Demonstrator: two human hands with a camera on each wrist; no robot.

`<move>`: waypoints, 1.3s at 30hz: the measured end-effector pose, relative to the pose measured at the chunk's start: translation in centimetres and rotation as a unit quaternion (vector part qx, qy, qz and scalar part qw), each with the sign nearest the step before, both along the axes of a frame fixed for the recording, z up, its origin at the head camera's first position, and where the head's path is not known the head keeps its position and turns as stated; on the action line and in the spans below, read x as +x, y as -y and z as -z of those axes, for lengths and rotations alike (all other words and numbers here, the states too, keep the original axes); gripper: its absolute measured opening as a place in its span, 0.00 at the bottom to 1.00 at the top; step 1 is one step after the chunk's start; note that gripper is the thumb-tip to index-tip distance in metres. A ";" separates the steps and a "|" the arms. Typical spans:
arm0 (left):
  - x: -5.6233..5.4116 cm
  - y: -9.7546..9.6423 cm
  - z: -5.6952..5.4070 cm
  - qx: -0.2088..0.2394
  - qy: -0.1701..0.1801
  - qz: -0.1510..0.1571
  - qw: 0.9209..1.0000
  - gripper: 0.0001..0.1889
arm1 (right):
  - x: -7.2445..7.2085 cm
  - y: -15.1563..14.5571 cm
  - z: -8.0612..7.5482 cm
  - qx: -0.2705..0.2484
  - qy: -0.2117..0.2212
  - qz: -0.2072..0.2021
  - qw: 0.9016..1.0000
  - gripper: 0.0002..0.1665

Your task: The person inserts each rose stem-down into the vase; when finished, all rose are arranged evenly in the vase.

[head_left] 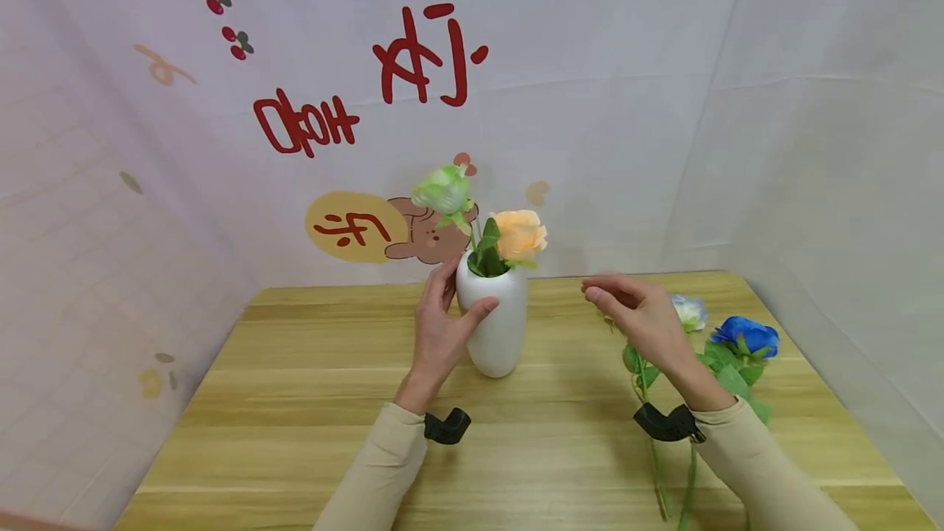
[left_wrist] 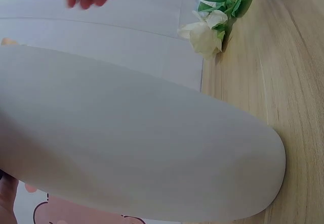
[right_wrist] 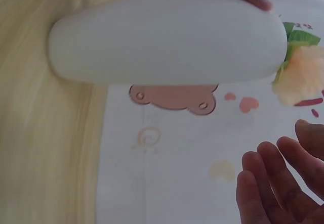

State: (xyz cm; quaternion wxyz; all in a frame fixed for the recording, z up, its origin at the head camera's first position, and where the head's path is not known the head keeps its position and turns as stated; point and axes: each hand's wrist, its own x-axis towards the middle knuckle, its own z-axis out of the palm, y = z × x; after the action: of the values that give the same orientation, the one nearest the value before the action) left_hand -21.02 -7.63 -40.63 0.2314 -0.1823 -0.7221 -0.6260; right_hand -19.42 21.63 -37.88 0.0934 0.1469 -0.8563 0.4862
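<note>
A white vase stands upright on the wooden table, holding a pale green rose and a peach rose. My left hand holds the vase near its top, thumb across the front and fingers round the far left side. To the right of the vase, my right hand hovers over the table with nothing in it. Its fingers are loosely bent in the right wrist view, where the peach rose shows close by. Beneath that hand lie loose flowers, partly hidden by the hand and forearm.
A blue rose and a white and pale blue flower lie at the table's right side, long green stems pointing toward me. A white rose shows in the left wrist view. A printed cloth hangs behind the table.
</note>
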 end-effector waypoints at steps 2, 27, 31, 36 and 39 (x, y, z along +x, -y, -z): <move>0.1 0.0 -0.1 0.000 0.004 0.001 1.000 0.44 | 0.3 -1.0 0.4 0.009 0.006 0.002 1.000 0.20; 0.1 0.2 -0.4 -0.001 0.003 -0.002 1.000 0.39 | 3.4 -8.2 7.0 0.100 0.134 0.000 0.986 0.25; 0.2 0.2 -0.4 0.000 0.004 0.000 1.000 0.40 | 3.7 -8.5 8.0 0.116 0.152 0.010 0.982 0.24; 0.2 0.1 -0.3 -0.001 0.011 -0.001 1.000 0.40 | 3.8 -9.0 8.9 0.111 0.169 0.010 0.979 0.23; 0.2 0.1 -0.2 0.001 0.014 0.002 1.000 0.41 | 3.8 -9.2 9.4 0.113 0.179 0.013 0.977 0.23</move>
State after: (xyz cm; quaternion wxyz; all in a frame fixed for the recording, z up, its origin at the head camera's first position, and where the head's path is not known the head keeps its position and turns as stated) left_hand -20.83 -7.69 -40.43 0.2206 -0.1749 -0.7244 -0.6292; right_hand -15.64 30.85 -47.25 -0.0726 0.0562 -0.9102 0.4038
